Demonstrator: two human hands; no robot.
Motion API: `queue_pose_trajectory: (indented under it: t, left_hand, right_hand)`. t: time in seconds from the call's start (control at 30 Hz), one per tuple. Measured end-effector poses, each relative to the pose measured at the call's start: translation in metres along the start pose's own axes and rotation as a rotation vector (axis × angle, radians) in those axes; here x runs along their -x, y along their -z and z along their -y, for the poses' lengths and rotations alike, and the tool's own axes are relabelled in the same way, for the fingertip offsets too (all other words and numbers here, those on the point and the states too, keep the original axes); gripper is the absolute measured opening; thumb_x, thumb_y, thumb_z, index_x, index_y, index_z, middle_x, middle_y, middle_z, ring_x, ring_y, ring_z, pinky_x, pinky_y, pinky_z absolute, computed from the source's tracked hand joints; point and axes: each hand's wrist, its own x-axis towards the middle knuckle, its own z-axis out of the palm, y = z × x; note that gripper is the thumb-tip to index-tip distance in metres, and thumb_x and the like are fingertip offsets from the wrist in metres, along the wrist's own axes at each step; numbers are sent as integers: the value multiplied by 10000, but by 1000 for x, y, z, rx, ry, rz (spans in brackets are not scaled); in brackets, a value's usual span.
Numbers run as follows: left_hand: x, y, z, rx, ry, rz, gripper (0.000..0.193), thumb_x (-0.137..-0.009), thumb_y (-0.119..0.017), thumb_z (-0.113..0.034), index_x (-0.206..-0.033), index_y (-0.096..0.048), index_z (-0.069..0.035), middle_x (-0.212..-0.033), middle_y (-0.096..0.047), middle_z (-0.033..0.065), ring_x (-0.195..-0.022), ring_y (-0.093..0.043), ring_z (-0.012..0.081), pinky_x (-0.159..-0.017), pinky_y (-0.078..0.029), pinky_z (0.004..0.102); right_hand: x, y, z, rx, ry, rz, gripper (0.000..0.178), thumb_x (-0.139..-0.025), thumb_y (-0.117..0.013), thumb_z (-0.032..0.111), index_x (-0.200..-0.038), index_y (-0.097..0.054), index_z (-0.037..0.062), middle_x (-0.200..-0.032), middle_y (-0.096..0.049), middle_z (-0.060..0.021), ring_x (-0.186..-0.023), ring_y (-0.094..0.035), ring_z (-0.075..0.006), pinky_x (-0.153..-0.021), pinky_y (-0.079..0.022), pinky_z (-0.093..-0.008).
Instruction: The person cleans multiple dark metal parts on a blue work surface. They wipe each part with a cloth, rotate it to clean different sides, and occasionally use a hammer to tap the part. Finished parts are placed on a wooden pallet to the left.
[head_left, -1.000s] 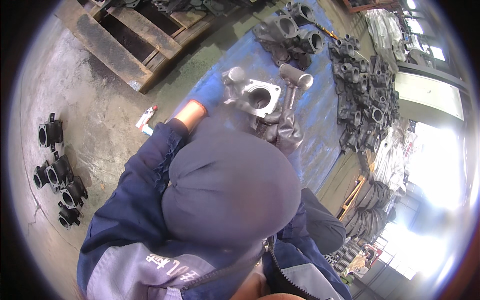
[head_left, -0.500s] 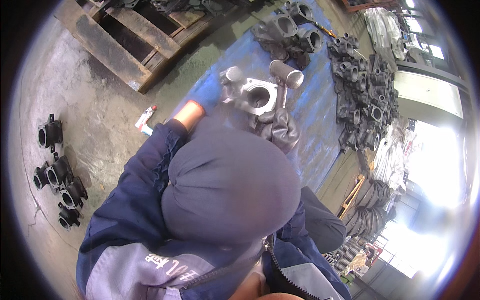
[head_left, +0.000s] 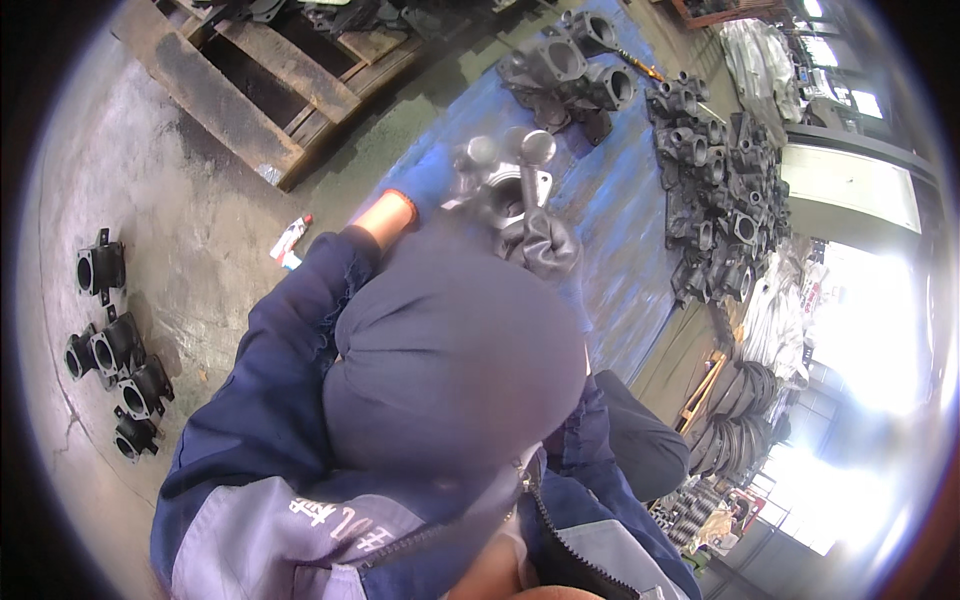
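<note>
A metal casting (head_left: 507,196) with a bright flange and a large round bore lies on the blue worktable (head_left: 615,235). My left hand (head_left: 432,180), in a blue glove with an orange cuff, is closed at its left side; the fingers are partly hidden and blurred. Beside that hand a round, pale metal end (head_left: 480,152) sticks up, and I cannot tell whether it belongs to the casting. My right hand (head_left: 541,245), in a dark shiny glove, grips a hammer (head_left: 538,148) by its handle. The hammer's round head is over the casting's far edge. Dark cloth covers the casting's near side.
Dark castings (head_left: 565,70) stand at the table's far end, and many more (head_left: 715,190) are piled along its right. A wooden pallet (head_left: 245,85) lies far left. Several black castings (head_left: 118,345) and a small white tube (head_left: 291,242) are on the floor.
The hammer has swung left and turned, so its head now shows a round face over the casting. My right hand has moved slightly left; my left hand stays at the casting's side.
</note>
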Motion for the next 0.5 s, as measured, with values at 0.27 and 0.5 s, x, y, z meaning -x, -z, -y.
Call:
queue_pose_trajectory:
  t: [0.27,0.5]
  left_hand:
    - [8,0,6,-48,69,-28,343,-848,-757,-98,-1173,-653,-73,-1059,-717,23,-1011,-618,132,-920,-496,304]
    - [8,1,17,174,-44,-172,261,-848,-713,-27,-1106,-676,-44,-1050,-716,48,-971,-637,137,-897,-519,314]
  right_hand:
    - [17,-32,128,142,915,-179,544,-951,-564,497,-1037,-631,-36,-623,-527,1,-464,-485,-99,-500,-463,-250]
    - [-22,4,-44,51,-53,-76,247,-945,-615,196,-1164,-606,82,-954,-655,-42,-683,-593,-99,-474,-454,-279]
